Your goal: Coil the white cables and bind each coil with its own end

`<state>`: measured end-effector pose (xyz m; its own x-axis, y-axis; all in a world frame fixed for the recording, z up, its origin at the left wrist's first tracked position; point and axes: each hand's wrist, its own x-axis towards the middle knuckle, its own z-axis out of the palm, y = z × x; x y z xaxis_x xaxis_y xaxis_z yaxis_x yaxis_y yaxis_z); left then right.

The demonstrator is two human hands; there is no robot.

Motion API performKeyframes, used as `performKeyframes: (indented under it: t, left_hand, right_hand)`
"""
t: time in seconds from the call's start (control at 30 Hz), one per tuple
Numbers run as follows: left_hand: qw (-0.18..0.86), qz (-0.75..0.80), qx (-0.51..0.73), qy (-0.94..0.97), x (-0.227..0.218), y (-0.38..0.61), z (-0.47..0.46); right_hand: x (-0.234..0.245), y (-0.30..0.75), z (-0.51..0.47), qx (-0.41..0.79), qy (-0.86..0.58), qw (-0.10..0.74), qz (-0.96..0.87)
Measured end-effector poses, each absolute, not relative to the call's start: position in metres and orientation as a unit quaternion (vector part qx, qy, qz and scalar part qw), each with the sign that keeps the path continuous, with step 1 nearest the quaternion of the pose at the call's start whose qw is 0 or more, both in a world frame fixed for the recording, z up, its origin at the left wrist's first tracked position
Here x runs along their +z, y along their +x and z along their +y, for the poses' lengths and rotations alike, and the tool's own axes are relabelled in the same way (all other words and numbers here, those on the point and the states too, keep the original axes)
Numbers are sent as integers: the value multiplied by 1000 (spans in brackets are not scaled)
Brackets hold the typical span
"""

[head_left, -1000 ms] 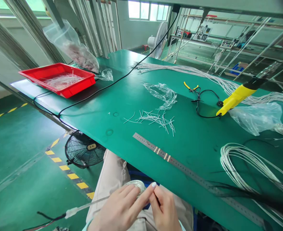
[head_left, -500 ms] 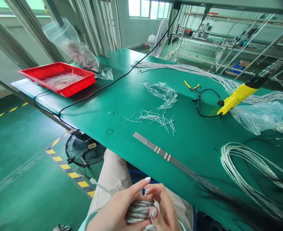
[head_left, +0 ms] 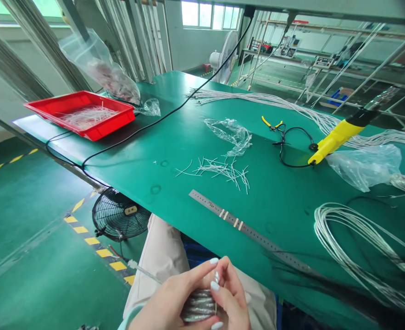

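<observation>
Over my lap, below the table's near edge, both hands close on a small coil of silvery wire. My left hand cups the coil from the left with fingers curled over it. My right hand pinches the coil's top with thumb and fingers. A thin clear tube with a white end trails off to the left over my thigh. On the green table ahead lie a steel ruler with tape marks and a scatter of short cut wire pieces.
A red tray of wire pieces sits far left, with plastic bags behind. A yellow-handled tool, small pliers, a black cable, clear bags and white wire bundles lie to the right. A floor fan stands under the table.
The coil has gone from flat between my fingertips to gripped in both hands. My fingers have closed tighter on its top. The clear tube has swung from low left up across my thigh.
</observation>
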<state>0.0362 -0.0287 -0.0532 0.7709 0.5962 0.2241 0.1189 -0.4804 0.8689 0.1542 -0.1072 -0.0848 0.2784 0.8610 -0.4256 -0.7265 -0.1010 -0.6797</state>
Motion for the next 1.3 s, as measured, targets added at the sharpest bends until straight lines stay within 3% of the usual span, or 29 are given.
performKeyframes:
  t: [0.23,0.37,0.53,0.6,0.7,0.97,1.17,1.3]
  left_hand:
    - [530,221,272,773,-50,41,-28]
    - [625,344,316,625,-53,41,-18]
    - [722,485,369,328,-48,48,11]
    - [745,488,375,257,-48,49,26]
    - [759,483,364,239,-54,48,47]
    - [726,430,279,459,-52,65,109]
    - [639,365,240,633,-19,109,167]
    - [564,363,196,715,-36,133,196]
  right_hand:
    - [-108,158,-108,612,-411,663,-131]
    - [-107,171,-109,577,-454,631,-253]
    - [-89,192,-110,561,-602,377,-424]
    - [-85,199,-109,573,-621,321,-427]
    - [-85,207,-108,581,-631,339,-386]
    - [-84,227,-101,429,-687,428,-401]
    - [-91,248,-71,264,-710,465,-458]
    - [-97,259,-52,231,-723,465,-456]
